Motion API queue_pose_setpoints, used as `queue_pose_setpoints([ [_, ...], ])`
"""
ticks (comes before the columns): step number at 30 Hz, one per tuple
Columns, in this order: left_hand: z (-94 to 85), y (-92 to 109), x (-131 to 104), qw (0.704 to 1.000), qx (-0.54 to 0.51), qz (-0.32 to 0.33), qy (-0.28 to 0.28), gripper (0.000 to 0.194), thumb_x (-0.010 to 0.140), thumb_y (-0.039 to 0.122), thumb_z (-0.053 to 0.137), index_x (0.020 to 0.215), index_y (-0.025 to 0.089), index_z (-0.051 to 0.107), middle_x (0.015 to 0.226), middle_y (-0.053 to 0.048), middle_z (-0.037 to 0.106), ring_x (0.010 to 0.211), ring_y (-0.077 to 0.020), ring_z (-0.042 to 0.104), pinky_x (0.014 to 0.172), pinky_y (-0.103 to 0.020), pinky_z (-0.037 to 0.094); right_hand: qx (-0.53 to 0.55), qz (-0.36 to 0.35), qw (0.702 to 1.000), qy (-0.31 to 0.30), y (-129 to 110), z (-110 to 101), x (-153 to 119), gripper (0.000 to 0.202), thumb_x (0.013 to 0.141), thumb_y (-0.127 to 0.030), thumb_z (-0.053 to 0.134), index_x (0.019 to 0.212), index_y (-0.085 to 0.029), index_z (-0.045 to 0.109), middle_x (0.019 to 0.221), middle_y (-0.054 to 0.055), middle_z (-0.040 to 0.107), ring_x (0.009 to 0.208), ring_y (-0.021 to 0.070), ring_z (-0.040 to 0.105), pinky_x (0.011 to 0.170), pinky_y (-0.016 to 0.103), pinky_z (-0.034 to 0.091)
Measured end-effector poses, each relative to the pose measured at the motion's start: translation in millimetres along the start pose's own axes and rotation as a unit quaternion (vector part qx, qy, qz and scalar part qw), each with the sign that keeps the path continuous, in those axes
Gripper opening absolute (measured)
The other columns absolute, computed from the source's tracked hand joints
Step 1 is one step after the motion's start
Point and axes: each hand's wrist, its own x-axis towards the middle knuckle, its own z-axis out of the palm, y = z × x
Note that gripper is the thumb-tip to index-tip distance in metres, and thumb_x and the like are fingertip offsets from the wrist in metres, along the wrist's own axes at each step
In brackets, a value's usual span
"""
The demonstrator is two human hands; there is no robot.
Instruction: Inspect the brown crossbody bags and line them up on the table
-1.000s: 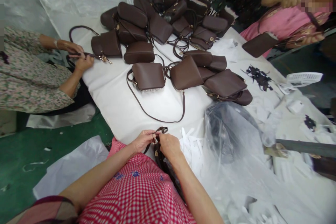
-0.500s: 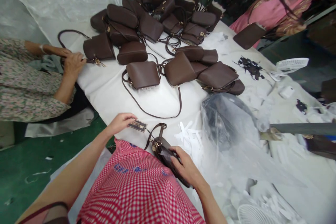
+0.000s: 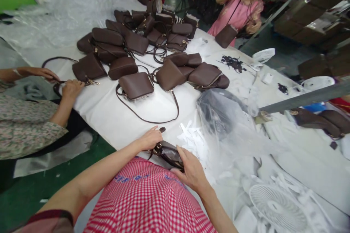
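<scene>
A small dark brown bag lies on its side at the table's near edge, against the red checked apron. My right hand grips its right end, thumb and fingers on either side. At the bag's other end, my left hand has its fingers closed on the strap near the gold metal fittings. The tag is not visible now. Beyond my hands lies a brown bag with its long strap looped on the white table.
Many brown bags are heaped at the table's middle. Clear plastic and white strips lie to the right, with a white fan nearer. At the left, a person's hands hold a bag strap. Other people stand beyond.
My left hand has let go of the printed tag and moved right onto the bag's strap end. The bag is turned flatter in my right hand. The view has shifted.
</scene>
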Motion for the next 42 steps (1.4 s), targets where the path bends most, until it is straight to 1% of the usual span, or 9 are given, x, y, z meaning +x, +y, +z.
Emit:
queue_pose_setpoints([
  [6,-56.6,-21.5,-5.4,0.994,0.03,-0.103,0.006,0.015,0.071,0.007,0.056,0.064,0.02,0.057,0.061,-0.005,0.058,0.081,-0.025,0.061,0.094,-0.04,0.039,-0.079,0.182,0.98,-0.027,8.5,-0.8,10.5,0.032,0.092,-0.021,0.048,0.124,-0.019,0.053,0.106,0.011,0.068,0.096,0.024,0.066,0.074,0.031,0.048],
  [13,-136.4,-35.3,-97.7,0.974,-0.039,-0.211,-0.074,0.014,0.067,0.021,0.059,0.056,0.019,0.05,0.045,0.002,0.051,0.05,-0.0184,0.055,0.056,-0.027,0.042,-0.097,0.261,0.96,0.028,23.6,-11.2,24.5,0.021,0.092,-0.024,0.052,0.114,-0.021,0.053,0.102,0.008,0.068,0.088,0.0214,0.067,0.068,0.028,0.043],
  [19,-183.5,67.8,-138.1,0.796,-0.588,-0.067,-0.131,0.039,0.072,0.046,0.072,0.093,0.015,0.06,0.057,-0.002,0.065,0.057,-0.0192,0.064,0.059,-0.027,0.048,-0.095,0.275,0.955,0.058,22.3,-10.3,35.3,0.027,0.087,-0.018,0.057,0.113,-0.017,0.053,0.102,0.012,0.067,0.091,0.0255,0.066,0.074,0.033,0.046],
  [24,-207.8,156.3,-88.0,0.85,-0.517,0.016,-0.098,0.029,0.084,0.034,0.064,0.101,0.011,0.062,0.082,-0.011,0.074,0.076,-0.0209,0.068,0.068,-0.029,0.05,0.073,0.219,0.949,0.213,1.0,-26.5,33.0,0.041,0.087,-0.023,0.055,0.126,-0.014,0.05,0.127,0.019,0.056,0.12,0.0313,0.051,0.101,0.046,0.039],
  [26,-211.8,182.0,-63.1,0.867,-0.484,0.055,-0.104,0.022,0.083,0.026,0.062,0.099,0.012,0.063,0.085,-0.01,0.073,0.075,-0.0177,0.066,0.069,-0.027,0.049,0.326,0.199,0.899,0.216,-16.1,-46.4,30.0,0.04,0.093,-0.043,0.045,0.121,-0.016,0.055,0.116,0.017,0.062,0.11,0.0296,0.059,0.097,0.047,0.045],
  [29,-208.7,215.2,-29.4,0.886,-0.423,0.109,-0.155,0.015,0.081,0.018,0.057,0.093,0.012,0.063,0.074,-0.005,0.07,0.062,-0.0129,0.06,0.06,-0.024,0.046,0.672,0.114,0.729,0.069,-41.8,-91.5,23.0,0.062,0.09,-0.068,0.034,0.114,-0.018,0.06,0.102,0.013,0.069,0.095,0.0262,0.066,0.088,0.045,0.052],
  [32,-200.1,236.5,-0.2,0.927,-0.306,0.185,-0.113,0.01,0.075,0.011,0.057,0.082,0.013,0.064,0.061,0.002,0.062,0.052,-0.0089,0.052,0.052,-0.019,0.039,0.795,0.021,0.602,0.068,-53.1,-144.8,10.0,0.068,0.082,-0.078,0.039,0.106,-0.02,0.064,0.095,0.008,0.071,0.089,0.0239,0.067,0.084,0.043,0.054],
  [38,-170.8,215.0,35.7,0.893,-0.318,0.221,0.23,0.012,0.079,0.023,0.06,0.087,0.015,0.064,0.089,-0.004,0.066,0.086,-0.0169,0.06,0.079,-0.027,0.045,0.73,0.101,0.664,0.128,-41.0,-216.4,-30.6,0.035,0.074,-0.033,0.078,0.103,-0.016,0.068,0.092,0.008,0.071,0.05,0.0055,0.045,0.046,0.02,0.042],
  [42,-117.8,173.0,55.9,0.891,-0.413,0.15,0.116,0.068,0.043,0.014,0.087,0.106,0.02,0.064,0.11,-0.004,0.065,0.105,-0.0229,0.056,0.091,-0.029,0.041,0.687,0.121,0.703,0.138,-38.1,-230.0,-45.3,0.038,0.074,-0.027,0.078,0.108,-0.015,0.067,0.081,0.004,0.066,0.043,0.0003,0.027,0.038,0.015,0.022],
])
